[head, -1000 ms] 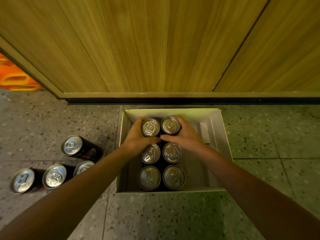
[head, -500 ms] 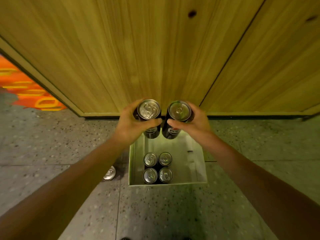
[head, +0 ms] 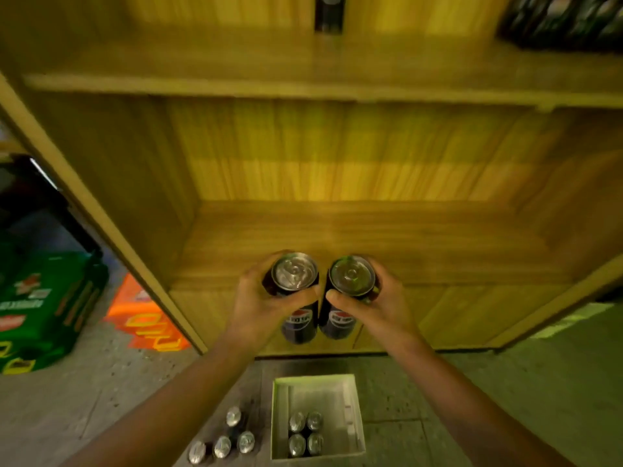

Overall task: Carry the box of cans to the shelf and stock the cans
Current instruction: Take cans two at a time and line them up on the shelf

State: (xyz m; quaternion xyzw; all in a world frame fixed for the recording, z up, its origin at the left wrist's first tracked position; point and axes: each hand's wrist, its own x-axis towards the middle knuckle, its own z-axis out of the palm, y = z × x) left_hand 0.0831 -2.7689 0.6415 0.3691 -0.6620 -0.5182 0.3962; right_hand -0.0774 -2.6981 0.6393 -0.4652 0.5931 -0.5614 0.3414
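Observation:
My left hand [head: 259,305] grips a dark cola can [head: 296,298] and my right hand [head: 377,308] grips a second dark cola can [head: 347,294]. Both cans stand upright, side by side, in front of the wooden shelf board [head: 354,237] at its front edge. Far below on the floor sits the white box [head: 350,392] with several cans [head: 305,433] in its left part. Several more cans [head: 224,439] stand on the floor to the left of the box.
A higher shelf board [head: 303,62] carries one dark can [head: 328,13] at the back and dark packs [head: 566,18] at the right. Green crates [head: 40,308] and an orange carton [head: 145,318] lie on the floor left of the shelf unit.
Both hands lifted a can each out of the box and raised them to shelf height. The view rose from the box to the open shelf.

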